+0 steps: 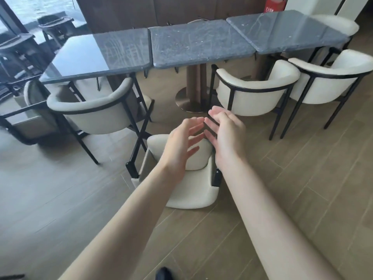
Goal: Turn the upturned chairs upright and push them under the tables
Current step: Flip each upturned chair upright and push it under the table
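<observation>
1. So, the upturned chair (188, 178) is lying on the wood-look plank floor (302, 168) right in front of me, just short of the middle table (201, 43). Cream padded shell, rounded barrel shape, thin black metal frame.
2. It's tipped over with the curved back resting on the floor nearest me and the black legs (139, 142) sticking up and away toward the tables, so its long axis runs roughly from me toward the table row.
3. My left hand (181, 146) is stretched out over the chair, palm turned inward, fingers straight-ish and spread. It's got hold of nothing.
4. My right hand (226, 136) mirrors it, palm facing left, fingers relaxed and extended, also holding nothing. The fingertips of the two hands nearly meet above the chair. I can't tell whether either hand touches the upholstery; they look like they're hovering.
5. Both forearms are bare and reach forward from the bottom of the view, converging on the chair.
6. Three dark grey marble-look tables with white veining sit edge to edge in a row; the middle one stands on a bronze round pedestal base (189, 102).
7. Upright matching chairs: one at the left table (94, 110), two on the right (256, 91) (339, 81), another at the far right end (335, 25).
</observation>
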{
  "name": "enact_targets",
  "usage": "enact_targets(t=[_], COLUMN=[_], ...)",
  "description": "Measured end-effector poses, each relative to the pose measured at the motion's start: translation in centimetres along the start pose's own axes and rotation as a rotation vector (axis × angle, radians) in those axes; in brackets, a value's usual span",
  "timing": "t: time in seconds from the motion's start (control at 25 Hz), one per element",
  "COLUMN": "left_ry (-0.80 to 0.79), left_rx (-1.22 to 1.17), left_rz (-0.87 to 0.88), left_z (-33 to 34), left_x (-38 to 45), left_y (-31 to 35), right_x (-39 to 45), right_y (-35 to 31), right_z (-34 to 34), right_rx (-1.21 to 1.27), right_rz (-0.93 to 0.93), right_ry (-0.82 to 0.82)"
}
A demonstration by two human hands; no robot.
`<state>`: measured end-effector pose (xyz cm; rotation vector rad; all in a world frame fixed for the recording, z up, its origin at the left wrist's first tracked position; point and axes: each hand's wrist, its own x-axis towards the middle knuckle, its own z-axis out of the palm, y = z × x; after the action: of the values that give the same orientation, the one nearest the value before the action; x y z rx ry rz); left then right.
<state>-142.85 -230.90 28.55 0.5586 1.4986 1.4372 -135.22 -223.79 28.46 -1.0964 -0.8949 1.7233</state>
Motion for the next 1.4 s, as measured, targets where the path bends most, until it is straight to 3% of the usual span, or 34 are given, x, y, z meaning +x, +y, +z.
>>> enact_targets(t=[0.2,0.44,0.68,0.96,1.2,1.4], left_ry=[0.048,0.019,0.227,0.25,0.171,0.325], left_rx=[-0.07,-0.489,-0.522,-0.487,-0.417,-0.505], left_rz=[-0.142,-0.408,-0.463,-0.585,-0.709,-0.765], left_z=[-7.6,-9.2,-11.6,-15.1,-18.8,-22.2], left_x=[4.3,10.7,16.7,22.0,24.6,27.2], left_y=[-1.4,-3.8,-6.8,-13.8,-25.2,-39.6], right_x=[1.6,6.2,13.7,18.3,19.5,20.5], right_y=[3.5,5.5,10.0,19.5,32.2,46.8], right_z=[2.7,0.4,0.0,1.2,-0.3,-4.9], right_rx=[0.054,0.052,0.034,0.017,-0.011,0.025], right_rz=[0.047,0.105,0.289,0.453,0.574,0.702], right_ry=[0.147,0.259,0.219,0.197,0.184,0.255])
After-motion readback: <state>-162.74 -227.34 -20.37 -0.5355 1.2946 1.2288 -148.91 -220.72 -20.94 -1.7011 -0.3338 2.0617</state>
